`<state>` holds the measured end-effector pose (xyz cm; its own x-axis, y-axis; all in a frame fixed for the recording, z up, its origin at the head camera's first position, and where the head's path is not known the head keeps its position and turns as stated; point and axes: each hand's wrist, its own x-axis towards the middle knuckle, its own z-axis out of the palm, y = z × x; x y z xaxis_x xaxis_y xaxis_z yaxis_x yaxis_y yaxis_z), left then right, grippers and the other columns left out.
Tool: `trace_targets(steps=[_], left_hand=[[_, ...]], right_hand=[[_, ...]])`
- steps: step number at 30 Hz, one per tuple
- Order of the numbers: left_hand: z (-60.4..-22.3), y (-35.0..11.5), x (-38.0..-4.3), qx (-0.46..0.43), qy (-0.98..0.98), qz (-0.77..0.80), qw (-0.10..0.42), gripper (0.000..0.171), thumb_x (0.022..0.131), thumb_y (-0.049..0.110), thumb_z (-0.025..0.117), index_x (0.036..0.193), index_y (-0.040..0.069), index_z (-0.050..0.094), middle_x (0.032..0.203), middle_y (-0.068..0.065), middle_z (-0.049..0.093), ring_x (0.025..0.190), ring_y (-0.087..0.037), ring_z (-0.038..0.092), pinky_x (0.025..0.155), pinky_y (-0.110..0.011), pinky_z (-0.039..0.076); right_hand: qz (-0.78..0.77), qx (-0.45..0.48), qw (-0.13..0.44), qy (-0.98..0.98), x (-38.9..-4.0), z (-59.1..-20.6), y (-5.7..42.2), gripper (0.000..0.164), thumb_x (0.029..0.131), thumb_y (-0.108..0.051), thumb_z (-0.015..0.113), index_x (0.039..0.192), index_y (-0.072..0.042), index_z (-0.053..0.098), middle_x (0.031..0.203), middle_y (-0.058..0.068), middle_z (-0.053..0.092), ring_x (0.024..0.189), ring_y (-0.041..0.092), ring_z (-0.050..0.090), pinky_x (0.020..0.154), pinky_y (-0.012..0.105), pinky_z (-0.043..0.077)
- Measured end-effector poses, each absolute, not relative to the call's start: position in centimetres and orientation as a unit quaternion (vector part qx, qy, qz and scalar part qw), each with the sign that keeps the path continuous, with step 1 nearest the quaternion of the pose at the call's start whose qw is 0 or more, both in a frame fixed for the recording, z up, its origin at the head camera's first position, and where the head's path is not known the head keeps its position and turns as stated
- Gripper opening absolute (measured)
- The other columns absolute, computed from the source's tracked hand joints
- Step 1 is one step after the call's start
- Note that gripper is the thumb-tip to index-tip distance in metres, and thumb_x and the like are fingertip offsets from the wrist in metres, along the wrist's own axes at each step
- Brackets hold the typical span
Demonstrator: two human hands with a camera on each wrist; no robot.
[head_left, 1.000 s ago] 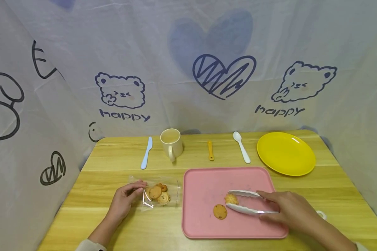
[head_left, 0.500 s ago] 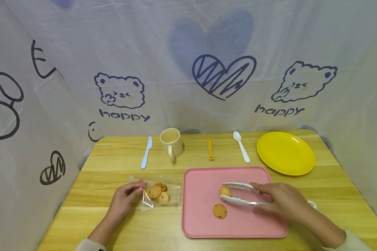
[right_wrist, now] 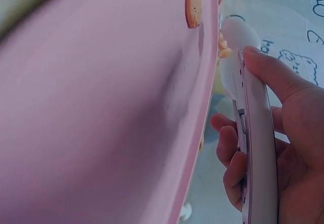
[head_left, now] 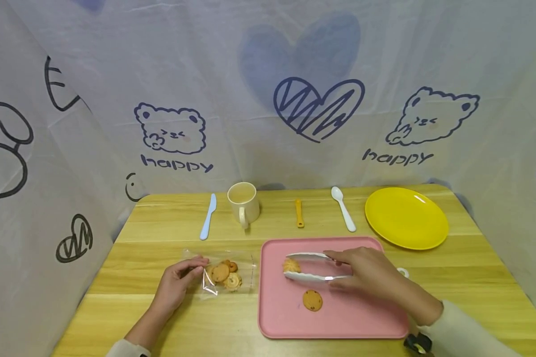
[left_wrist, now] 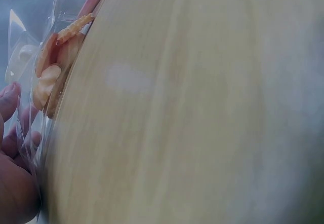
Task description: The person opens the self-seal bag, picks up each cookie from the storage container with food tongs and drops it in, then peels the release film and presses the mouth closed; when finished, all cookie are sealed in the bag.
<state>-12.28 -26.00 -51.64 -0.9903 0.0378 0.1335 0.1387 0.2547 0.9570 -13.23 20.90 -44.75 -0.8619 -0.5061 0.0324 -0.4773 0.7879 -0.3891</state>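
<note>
My right hand [head_left: 372, 275] grips a pair of white tongs [head_left: 310, 276], fingers on one arm and thumb on the other. Between the tongs' tips is a ridged golden cookie [head_left: 291, 266], over the left part of the pink tray [head_left: 335, 329]. A round cookie with dark chips [head_left: 312, 300] lies on the tray just in front of the tongs. On the left, my left hand [head_left: 173, 285] holds the open-looking end of a clear plastic bag [head_left: 248, 270], thumb and fingers on its edge. Several cookies [left_wrist: 53, 67] show inside the bag, which lies on the table.
Along the back of the table are a light blue knife [head_left: 208, 218], a cream mug [head_left: 252, 210], a small yellow-orange handle-like piece [head_left: 299, 214], a white spoon [head_left: 344, 210] and a yellow plate [head_left: 406, 218]. A printed cloth [head_left: 250, 163] hangs behind.
My right hand has moved left across the tray, carrying the ridged cookie in the tongs past the chip cookie toward the bag. My left hand and the bag stay put.
</note>
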Motion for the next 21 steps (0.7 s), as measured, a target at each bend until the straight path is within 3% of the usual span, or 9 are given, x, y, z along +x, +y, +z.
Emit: trace_targets(steps=[6,16,21], left_hand=[[-51.6,-26.0,-12.2,-0.053,-0.792,-0.607,0.042,0.021,0.097,0.004,0.070,0.112,-0.010,0.074,0.120,-0.019,0.074,0.125,0.003,0.058,0.105,-0.009,0.044],[-51.7,-25.9,-12.3,-0.055,-0.793,-0.605,0.043,0.021,0.097,0.004,0.070,0.113,-0.010,0.073,0.120,-0.015,0.074,0.124,0.004,0.058,0.106,-0.009,0.043],[-51.8,-26.0,-12.3,-0.056,-0.791,-0.608,0.044,0.021,0.097,0.003,0.070,0.112,-0.010,0.073,0.119,-0.014,0.075,0.125,0.003,0.058,0.106,-0.009,0.043]], right_hand=[[-0.199,-0.283,0.044,0.937,-14.4,-44.6,18.3,0.066,0.084,-0.052,0.082,0.141,-0.023,0.066,0.105,-0.006,0.076,0.084,0.009,0.062,0.072,0.030,0.052],[-0.194,-0.334,0.040,0.922,-15.9,-45.0,13.3,0.062,0.085,-0.052,0.082,0.138,-0.024,0.068,0.099,-0.008,0.075,0.074,0.002,0.056,0.065,0.025,0.049],[-0.186,-0.357,0.031,0.915,-16.2,-45.3,11.2,0.058,0.084,-0.053,0.083,0.132,-0.023,0.071,0.077,-0.012,0.065,0.067,0.003,0.051,0.059,0.025,0.044]])
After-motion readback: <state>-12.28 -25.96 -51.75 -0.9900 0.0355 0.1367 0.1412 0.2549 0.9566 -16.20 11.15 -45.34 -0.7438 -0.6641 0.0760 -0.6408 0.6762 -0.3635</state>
